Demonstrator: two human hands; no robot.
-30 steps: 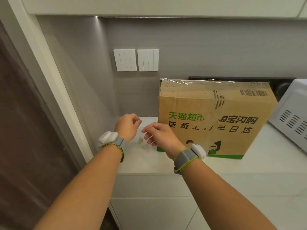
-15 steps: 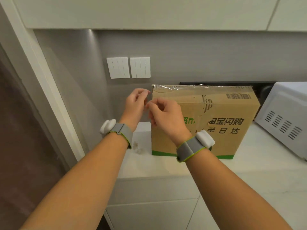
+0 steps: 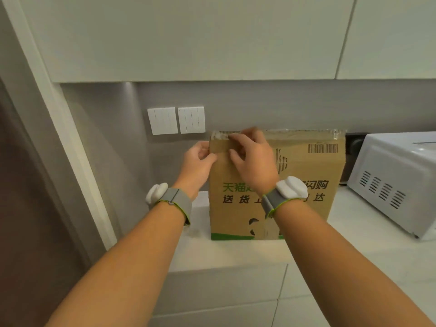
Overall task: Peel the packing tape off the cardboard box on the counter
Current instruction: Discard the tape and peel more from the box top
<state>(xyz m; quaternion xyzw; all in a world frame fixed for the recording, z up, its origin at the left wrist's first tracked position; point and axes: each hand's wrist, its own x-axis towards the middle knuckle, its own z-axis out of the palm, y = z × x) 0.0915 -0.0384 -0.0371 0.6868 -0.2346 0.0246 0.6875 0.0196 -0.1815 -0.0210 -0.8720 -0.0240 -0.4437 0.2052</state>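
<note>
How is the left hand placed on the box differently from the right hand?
The left hand grips the cardboard box at its upper left corner edge; the right hand lies on the front face, fingertips at the packing tape along the top. The left hand is lower. Both wear grey wristbands.

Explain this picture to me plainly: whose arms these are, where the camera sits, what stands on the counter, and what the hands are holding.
No machine here: these are a person's two bare arms, seen from a wide-angle camera worn on the head, looking forward and down. Each wrist carries a grey band with a white pod. On the pale counter stands a cardboard box printed with green and dark characters and a barcode. Clear packing tape runs along its top edge. The left hand grips the box's upper left corner. The right hand has its fingers curled at the top edge, apparently picking at the tape; whether a loose end is pinched cannot be told. A white appliance with vent slots sits to the right, and two switch plates hang on the wall behind.
</note>
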